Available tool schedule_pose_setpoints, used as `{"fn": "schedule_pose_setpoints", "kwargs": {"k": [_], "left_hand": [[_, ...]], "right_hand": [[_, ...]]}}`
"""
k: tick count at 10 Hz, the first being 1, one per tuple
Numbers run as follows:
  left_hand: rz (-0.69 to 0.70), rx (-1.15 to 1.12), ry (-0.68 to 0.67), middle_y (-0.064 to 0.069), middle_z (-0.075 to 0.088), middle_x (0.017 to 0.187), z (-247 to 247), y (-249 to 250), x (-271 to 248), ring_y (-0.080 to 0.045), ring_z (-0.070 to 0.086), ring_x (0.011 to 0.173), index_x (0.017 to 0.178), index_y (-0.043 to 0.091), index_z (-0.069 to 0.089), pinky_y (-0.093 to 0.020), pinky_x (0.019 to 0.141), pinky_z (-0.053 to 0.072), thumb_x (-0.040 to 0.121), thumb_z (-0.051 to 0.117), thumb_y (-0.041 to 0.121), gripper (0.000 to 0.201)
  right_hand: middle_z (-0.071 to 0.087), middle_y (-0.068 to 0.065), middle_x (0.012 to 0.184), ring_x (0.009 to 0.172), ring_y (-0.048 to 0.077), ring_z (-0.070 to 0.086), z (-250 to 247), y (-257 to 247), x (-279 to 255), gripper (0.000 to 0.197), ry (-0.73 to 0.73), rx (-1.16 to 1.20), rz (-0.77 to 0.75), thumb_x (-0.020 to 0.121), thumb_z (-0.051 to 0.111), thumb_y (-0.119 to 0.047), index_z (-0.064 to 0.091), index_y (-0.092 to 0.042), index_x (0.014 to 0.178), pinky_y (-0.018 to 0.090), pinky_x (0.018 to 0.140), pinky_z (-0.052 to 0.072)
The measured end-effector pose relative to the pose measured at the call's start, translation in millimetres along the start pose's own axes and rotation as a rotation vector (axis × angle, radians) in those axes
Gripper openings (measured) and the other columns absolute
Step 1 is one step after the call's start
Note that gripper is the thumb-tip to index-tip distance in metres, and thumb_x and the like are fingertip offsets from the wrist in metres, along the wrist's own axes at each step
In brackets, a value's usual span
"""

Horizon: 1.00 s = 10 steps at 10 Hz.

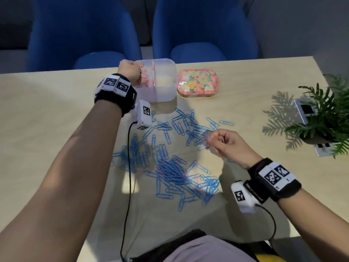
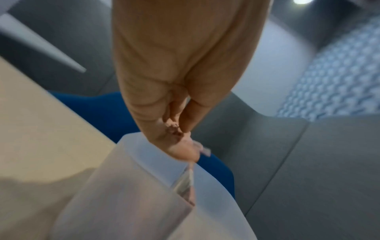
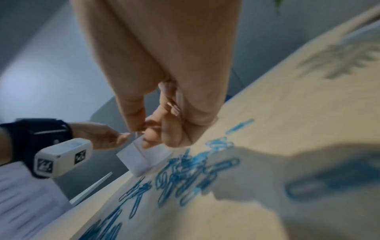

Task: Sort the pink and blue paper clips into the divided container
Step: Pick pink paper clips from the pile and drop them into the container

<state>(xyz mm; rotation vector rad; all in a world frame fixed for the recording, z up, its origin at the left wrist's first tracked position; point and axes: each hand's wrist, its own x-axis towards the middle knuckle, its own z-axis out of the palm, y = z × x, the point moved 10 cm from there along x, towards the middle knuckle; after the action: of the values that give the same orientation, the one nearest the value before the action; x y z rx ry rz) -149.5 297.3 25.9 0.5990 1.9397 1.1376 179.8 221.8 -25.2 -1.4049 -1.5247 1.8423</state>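
Observation:
A translucent divided container [image 1: 164, 95] stands at the table's far side, with pink paper clips [image 1: 146, 81] in its left compartment. My left hand [image 1: 132, 69] hovers over that compartment, its fingers curled round a few pink clips [image 2: 174, 129]; the left wrist view is blurred, with the container [image 2: 123, 186] just below. Many blue paper clips [image 1: 170, 167] lie scattered mid-table. My right hand [image 1: 213, 138] is raised just above them, fingers curled, with a pink clip [image 3: 173, 106] tucked against the palm and thumb and forefinger pinched together.
The container's flowered pink lid [image 1: 198, 83] lies to its right. A potted plant [image 1: 324, 114] stands at the right edge beside white socket plates. Two blue chairs [image 1: 204, 35] are behind the table. A black cable [image 1: 128, 167] from the left wrist camera crosses the clips.

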Motion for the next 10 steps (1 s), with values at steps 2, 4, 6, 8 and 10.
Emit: {"fn": "schedule_pose_setpoints", "kwargs": {"k": [2, 4, 6, 8, 10], "left_hand": [[-0.076, -0.065, -0.043, 0.002, 0.048, 0.072, 5.6, -21.3, 6.9, -0.009, 0.05, 0.06, 0.069, 0.021, 0.044, -0.019, 0.053, 0.047, 0.093, 0.041, 0.004, 0.029], [0.021, -0.343, -0.058, 0.0, 0.044, 0.067, -16.5, -23.3, -28.1, -0.007, 0.043, 0.053, 0.078, 0.01, 0.052, -0.014, 0.053, 0.04, 0.091, 0.031, -0.009, 0.031], [0.089, -0.289, 0.005, -0.005, 0.058, 0.108, -38.9, -49.1, -92.4, -0.012, 0.054, 0.093, 0.113, 0.007, 0.059, -0.022, 0.086, 0.048, 0.091, 0.042, -0.002, 0.028], [0.026, -0.089, -0.111, 0.001, 0.063, 0.091, -47.6, -133.4, -135.3, -0.012, 0.056, 0.084, 0.092, 0.018, 0.064, -0.028, 0.083, 0.045, 0.093, 0.044, 0.001, 0.027], [0.055, 0.268, -0.184, 0.005, 0.061, 0.081, -49.4, -179.5, -161.8, -0.013, 0.055, 0.075, 0.087, 0.023, 0.062, -0.021, 0.074, 0.046, 0.088, 0.056, 0.006, 0.018]], "right_hand": [[0.058, 0.002, 0.061, 0.039, -0.002, 0.041, 18.9, -98.4, 36.6, 0.03, -0.023, -0.257, -0.243, 0.088, 0.058, -0.004, 0.051, -0.018, 0.063, 0.008, 0.04, 0.031], [0.052, 0.003, 0.06, 0.061, 0.018, 0.059, 83.3, -177.8, 113.0, 0.031, 0.037, -0.595, -0.397, 0.081, 0.055, -0.009, 0.041, -0.017, 0.054, 0.027, 0.058, 0.045], [0.057, 0.013, 0.097, 0.098, 0.03, 0.06, 151.9, -190.9, 168.1, 0.012, 0.008, -0.98, -0.237, 0.085, 0.043, -0.017, 0.054, -0.012, 0.082, 0.034, 0.081, 0.047], [0.044, 0.015, 0.14, 0.128, 0.029, 0.044, 171.5, -195.7, 158.3, 0.042, -0.098, -1.006, -0.245, 0.095, 0.035, -0.01, 0.035, -0.004, 0.137, 0.031, 0.102, 0.037], [0.06, 0.016, 0.114, 0.098, 0.015, 0.059, 120.0, -179.1, 88.6, 0.036, -0.051, -0.7, -0.42, 0.086, 0.037, 0.005, 0.056, 0.006, 0.116, 0.022, 0.085, 0.042]]}}
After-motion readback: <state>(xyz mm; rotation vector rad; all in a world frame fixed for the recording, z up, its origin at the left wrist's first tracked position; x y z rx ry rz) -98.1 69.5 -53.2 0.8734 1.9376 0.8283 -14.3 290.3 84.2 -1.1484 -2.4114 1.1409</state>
